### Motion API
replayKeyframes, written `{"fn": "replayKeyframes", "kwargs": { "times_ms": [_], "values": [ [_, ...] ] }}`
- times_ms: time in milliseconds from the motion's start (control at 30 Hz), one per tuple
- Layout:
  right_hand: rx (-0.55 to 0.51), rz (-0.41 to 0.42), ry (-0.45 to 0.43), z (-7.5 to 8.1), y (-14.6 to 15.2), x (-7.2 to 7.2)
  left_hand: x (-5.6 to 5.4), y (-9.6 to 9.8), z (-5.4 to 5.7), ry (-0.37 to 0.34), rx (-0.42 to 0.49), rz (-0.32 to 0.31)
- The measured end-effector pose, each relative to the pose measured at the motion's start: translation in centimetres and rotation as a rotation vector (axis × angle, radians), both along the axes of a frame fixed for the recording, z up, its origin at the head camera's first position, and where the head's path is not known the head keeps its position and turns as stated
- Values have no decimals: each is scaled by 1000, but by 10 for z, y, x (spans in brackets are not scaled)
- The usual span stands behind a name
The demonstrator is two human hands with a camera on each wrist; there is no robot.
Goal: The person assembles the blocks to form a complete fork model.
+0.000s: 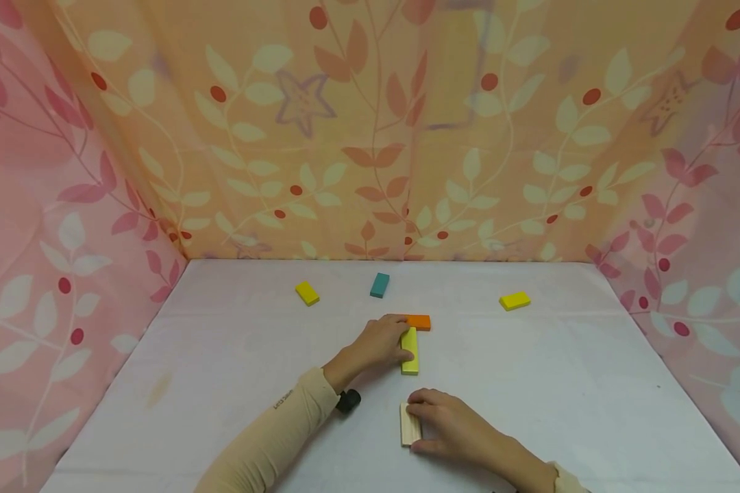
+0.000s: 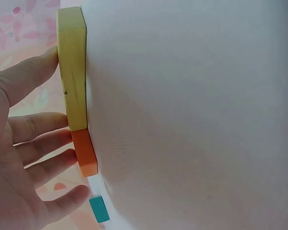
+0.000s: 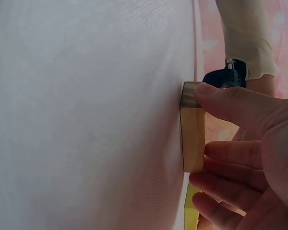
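Observation:
My left hand [image 1: 382,342] lies along a yellow block [image 1: 410,359] and an orange block [image 1: 418,322], which sit end to side with the orange one across the far end. In the left wrist view the thumb touches the yellow block and fairly straight fingertips reach the joint and the orange block. Closer to me, my right hand [image 1: 453,424] holds a plain wooden block [image 1: 410,424] low at the table. Its thumb [image 3: 216,96] is at the near end, while other fingertips are at the top and far end.
Beyond the hands lie a yellow block [image 1: 307,293] on the left, a teal block [image 1: 379,285] in the middle and another yellow block [image 1: 514,301] on the right. A white cloth covers the table [image 1: 561,383]. Floral curtains [image 1: 370,137] enclose the back and sides.

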State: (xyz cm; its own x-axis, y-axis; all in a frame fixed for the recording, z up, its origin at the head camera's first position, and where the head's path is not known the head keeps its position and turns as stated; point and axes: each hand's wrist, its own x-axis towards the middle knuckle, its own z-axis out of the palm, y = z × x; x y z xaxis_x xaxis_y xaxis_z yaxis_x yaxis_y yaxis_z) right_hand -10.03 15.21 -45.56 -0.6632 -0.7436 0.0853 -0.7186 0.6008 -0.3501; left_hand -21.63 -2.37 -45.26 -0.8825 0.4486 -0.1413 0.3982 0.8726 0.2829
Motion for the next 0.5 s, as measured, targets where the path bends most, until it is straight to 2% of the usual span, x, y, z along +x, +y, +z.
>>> {"fn": "replayKeyframes", "kwargs": {
  "times_ms": [233,500],
  "values": [
    [-13,27,34,-1,1,0,0,0,0,5,-5,-5],
    [-30,26,114,-3,2,-6,-2,1,-1,-3,-5,8]
  ]
}}
